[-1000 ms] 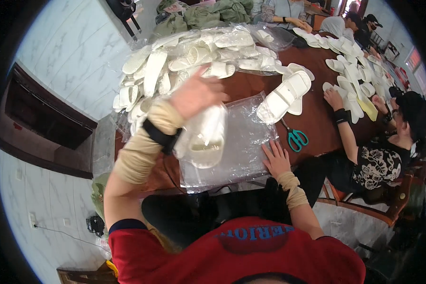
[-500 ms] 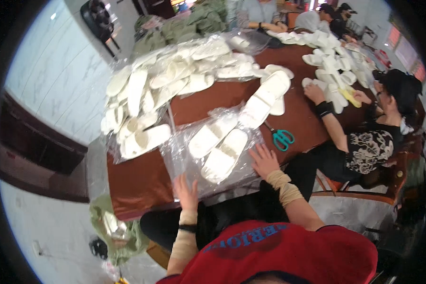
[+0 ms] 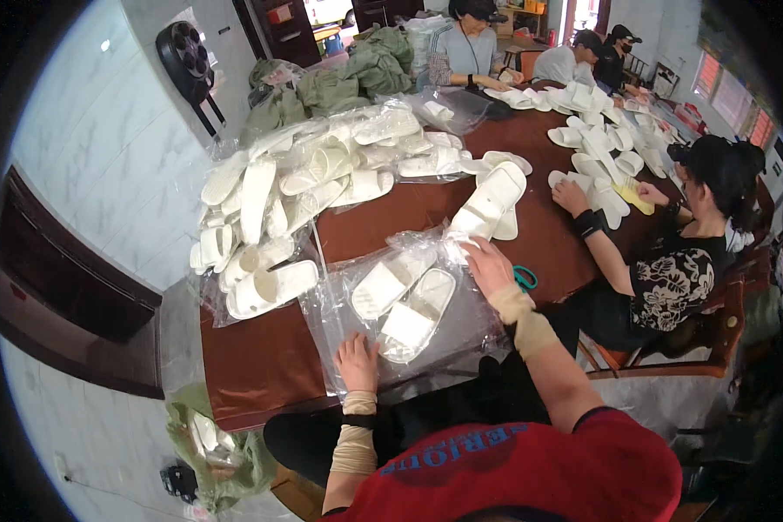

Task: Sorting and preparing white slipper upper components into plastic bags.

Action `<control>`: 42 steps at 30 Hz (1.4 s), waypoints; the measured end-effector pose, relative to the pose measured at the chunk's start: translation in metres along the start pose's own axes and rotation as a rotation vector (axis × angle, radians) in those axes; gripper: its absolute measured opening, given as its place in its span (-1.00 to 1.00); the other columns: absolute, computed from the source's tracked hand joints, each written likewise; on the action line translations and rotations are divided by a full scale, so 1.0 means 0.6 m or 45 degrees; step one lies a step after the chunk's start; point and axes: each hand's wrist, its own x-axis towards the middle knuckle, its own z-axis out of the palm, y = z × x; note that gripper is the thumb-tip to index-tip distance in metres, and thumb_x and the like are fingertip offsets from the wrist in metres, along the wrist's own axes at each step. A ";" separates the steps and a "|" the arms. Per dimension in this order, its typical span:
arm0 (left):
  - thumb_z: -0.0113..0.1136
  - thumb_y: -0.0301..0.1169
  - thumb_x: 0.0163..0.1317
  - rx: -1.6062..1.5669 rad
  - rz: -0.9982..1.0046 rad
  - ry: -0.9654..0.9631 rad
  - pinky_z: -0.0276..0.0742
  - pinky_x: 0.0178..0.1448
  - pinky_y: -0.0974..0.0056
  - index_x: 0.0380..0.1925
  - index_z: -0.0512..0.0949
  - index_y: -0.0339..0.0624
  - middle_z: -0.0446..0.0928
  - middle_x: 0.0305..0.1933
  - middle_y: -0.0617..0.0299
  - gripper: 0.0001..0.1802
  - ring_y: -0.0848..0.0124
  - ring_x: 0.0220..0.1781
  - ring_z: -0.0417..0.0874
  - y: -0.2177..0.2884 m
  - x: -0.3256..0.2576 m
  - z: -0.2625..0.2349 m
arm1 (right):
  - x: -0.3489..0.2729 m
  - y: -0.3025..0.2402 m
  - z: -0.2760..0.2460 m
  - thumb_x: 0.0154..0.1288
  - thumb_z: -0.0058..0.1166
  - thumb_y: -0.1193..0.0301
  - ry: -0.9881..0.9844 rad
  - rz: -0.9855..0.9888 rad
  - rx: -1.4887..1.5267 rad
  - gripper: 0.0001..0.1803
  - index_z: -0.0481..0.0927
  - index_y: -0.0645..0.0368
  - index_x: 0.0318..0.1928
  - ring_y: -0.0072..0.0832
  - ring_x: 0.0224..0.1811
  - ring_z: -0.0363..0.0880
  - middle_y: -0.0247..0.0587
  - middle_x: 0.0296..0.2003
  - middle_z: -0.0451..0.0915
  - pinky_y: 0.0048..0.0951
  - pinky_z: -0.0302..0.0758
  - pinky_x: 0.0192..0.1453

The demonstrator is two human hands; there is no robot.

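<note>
**Two hands on a bag with white slippers**

Head view: A pair of white slippers (image 3: 404, 300) lies in the middle of the frame, a little below the center. The pair sits inside a clear plastic bag (image 3: 339, 317) that is spread flat on the brown table (image 3: 261, 365). The two slippers lie side by side and slant up toward the right.

The left hand (image 3: 357, 364) is in the lower middle of the frame. It lies flat on the near edge of the bag, fingers stretched out, just below and to the left of the slippers. It grips nothing. The right hand (image 3: 489, 265) is up and to the right of the slippers. It rests open on the upper right corner of the bag, fingers pointing to the left. I cannot tell if it pinches the plastic. So the slippers lie between the two hands.

Green scissors (image 3: 525, 278) lie on the table just to the right of the right hand. Another white slipper pair (image 3: 491, 200) lies above that hand. A big pile of bagged slippers (image 3: 296, 191) fills the upper left part of the table. A person in a black patterned shirt (image 3: 670, 283) sits at the right side.
</note>
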 end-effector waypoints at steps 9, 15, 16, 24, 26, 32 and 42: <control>0.01 -0.28 0.31 -0.310 -0.372 -0.107 0.45 -0.23 -0.05 -0.30 0.49 -0.10 0.59 -0.34 -0.03 -0.84 -0.03 -0.29 0.61 0.046 0.050 -0.016 | 0.141 0.094 0.084 0.19 -0.06 0.45 -0.494 -0.093 -0.405 -0.79 0.57 0.01 -0.17 -0.06 -0.15 0.55 0.00 -0.14 0.53 -0.13 0.49 -0.07; -0.02 -0.41 0.36 -0.647 -0.275 0.412 0.48 -0.36 0.10 -0.26 0.44 -0.17 0.53 -0.44 -0.13 -0.91 -0.05 -0.40 0.60 0.013 0.112 -0.137 | 0.121 0.046 -0.061 0.29 -0.02 0.34 0.246 0.086 0.379 -0.84 0.52 0.16 -0.25 -0.07 -0.19 0.48 -0.03 -0.29 0.50 -0.20 0.41 -0.14; -0.01 -0.43 0.36 -0.632 -0.283 0.340 0.49 -0.38 0.13 -0.26 0.44 -0.17 0.53 -0.45 -0.11 -0.93 0.02 -0.43 0.61 0.000 0.111 -0.153 | 0.089 0.044 -0.076 0.30 -0.03 0.34 0.232 0.110 0.394 -0.84 0.52 0.17 -0.25 -0.06 -0.18 0.48 -0.02 -0.29 0.50 -0.20 0.41 -0.14; -0.06 -0.47 0.35 -0.901 -0.431 -0.082 0.52 -0.28 0.23 -0.13 0.42 -0.19 0.56 -0.32 0.04 -0.86 0.31 -0.31 0.63 -0.133 -0.020 -0.052 | -0.177 0.018 -0.068 0.30 -0.01 0.39 -0.227 0.242 0.258 -0.89 0.49 0.10 -0.20 -0.08 -0.24 0.50 -0.10 -0.27 0.49 -0.20 0.45 -0.17; -0.11 -0.36 0.37 -1.339 -0.554 -0.083 0.56 -0.10 0.27 0.12 0.29 -0.21 0.60 -0.14 0.01 -0.65 0.30 -0.19 0.63 -0.133 -0.022 -0.047 | -0.154 0.024 -0.060 0.31 -0.02 0.40 -0.201 0.197 0.352 -0.89 0.50 0.14 -0.22 -0.11 -0.27 0.51 -0.09 -0.30 0.51 -0.22 0.44 -0.19; -0.04 -0.24 0.39 -0.928 -0.565 -0.039 0.48 -0.16 0.36 -0.02 0.50 -0.29 0.59 -0.22 0.12 -0.64 0.41 -0.24 0.58 -0.113 0.018 -0.029 | -0.039 0.013 0.040 0.38 -0.10 0.19 -0.211 0.386 0.423 -0.67 0.51 0.23 -0.16 -0.04 -0.25 0.57 0.07 -0.35 0.58 -0.19 0.45 -0.13; 0.14 -0.16 0.22 -0.599 -0.636 -0.338 0.58 -0.15 0.15 -0.02 0.50 -0.21 0.62 -0.23 -0.04 -0.57 0.14 -0.25 0.68 -0.198 0.163 0.010 | 0.026 -0.001 0.141 0.23 0.05 0.00 -0.196 0.749 0.248 -0.47 0.48 0.22 -0.06 0.07 -0.11 0.54 0.04 -0.27 0.61 -0.06 0.42 0.05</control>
